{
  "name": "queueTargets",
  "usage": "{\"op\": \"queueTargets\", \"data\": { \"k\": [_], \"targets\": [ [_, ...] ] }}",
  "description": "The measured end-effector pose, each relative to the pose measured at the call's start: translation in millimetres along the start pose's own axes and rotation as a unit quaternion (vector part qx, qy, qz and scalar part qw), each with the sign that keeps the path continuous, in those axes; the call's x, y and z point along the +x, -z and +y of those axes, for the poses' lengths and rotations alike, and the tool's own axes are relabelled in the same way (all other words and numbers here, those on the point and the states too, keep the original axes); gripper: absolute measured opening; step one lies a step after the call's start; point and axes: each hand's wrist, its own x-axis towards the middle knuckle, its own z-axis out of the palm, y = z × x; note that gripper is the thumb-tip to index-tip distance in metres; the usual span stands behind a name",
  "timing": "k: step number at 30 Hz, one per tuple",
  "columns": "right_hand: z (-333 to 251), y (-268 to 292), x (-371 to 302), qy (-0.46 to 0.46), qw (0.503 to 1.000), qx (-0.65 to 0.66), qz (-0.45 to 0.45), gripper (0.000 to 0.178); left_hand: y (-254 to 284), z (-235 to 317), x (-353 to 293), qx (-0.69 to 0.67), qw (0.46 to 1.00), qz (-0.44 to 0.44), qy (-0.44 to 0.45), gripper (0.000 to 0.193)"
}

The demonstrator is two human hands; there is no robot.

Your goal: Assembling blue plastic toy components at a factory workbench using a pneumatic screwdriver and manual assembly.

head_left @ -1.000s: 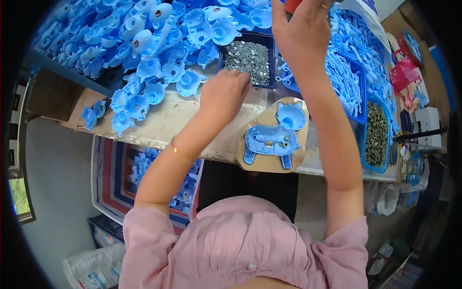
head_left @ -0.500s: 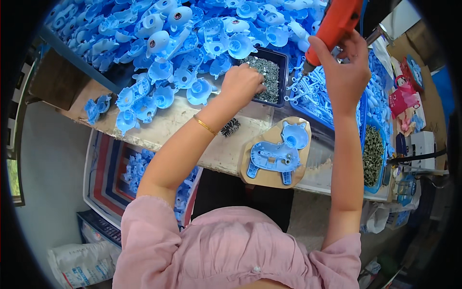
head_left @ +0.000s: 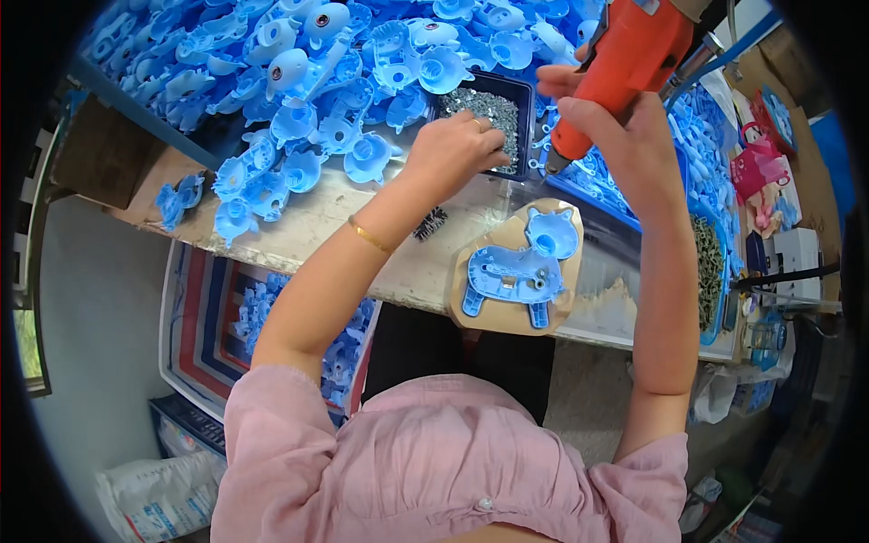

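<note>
My left hand is over the near left part of a dark tray of small grey metal pieces, likely screws. Its fingers are bent together; whatever they pinch is hidden. In my right hand is an orange-red electric screwdriver, its tip angled down to the left, just right of the tray. Below both hands, a light-blue animal-shaped plastic shell half lies hollow side up on a tan board at the table's front edge. A small grey part sits inside the shell.
Blue plastic shells pile high at the back left. A blue bin of small blue parts stands at right, beside another bin of greenish metal pieces. A dark bristly clump lies near my left wrist. A striped container is below the table.
My right hand has brought the screwdriver down and left, its tip closer to the tray and the board. My left hand stays at the tray, shifted slightly.
</note>
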Motion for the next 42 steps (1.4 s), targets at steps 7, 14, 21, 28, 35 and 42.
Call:
{"op": "queueTargets", "data": {
  "k": [7,14,21,28,35,42],
  "targets": [
    [-11.3,-24.8,-29.8,-0.011,0.989,0.145,0.025,0.040,15.8,56.2,-30.3,-0.259,0.965,0.031,0.016,0.024],
    [-12.6,-34.0,-45.3,-0.023,0.986,0.163,0.039,0.034,23.6,72.1,-39.7,-0.176,0.984,0.027,-0.034,0.031],
    [-9.8,-31.6,-52.4,-0.034,0.986,0.161,0.027,0.033,24.0,83.7,-46.5,-0.213,0.977,0.023,0.000,0.028],
    [1.4,-41.1,-67.7,-0.076,0.985,0.145,0.045,0.030,40.8,86.6,-60.8,-0.188,0.979,-0.056,0.062,0.068],
    [24.4,-64.1,-78.7,-0.049,0.983,0.174,0.043,0.025,41.3,83.8,-93.2,-0.194,0.973,-0.084,0.087,0.081],
    [34.4,-73.0,-78.4,-0.056,0.976,0.203,0.048,0.022,36.2,84.3,-98.5,-0.201,0.972,-0.076,0.098,0.080]
  ]
}}
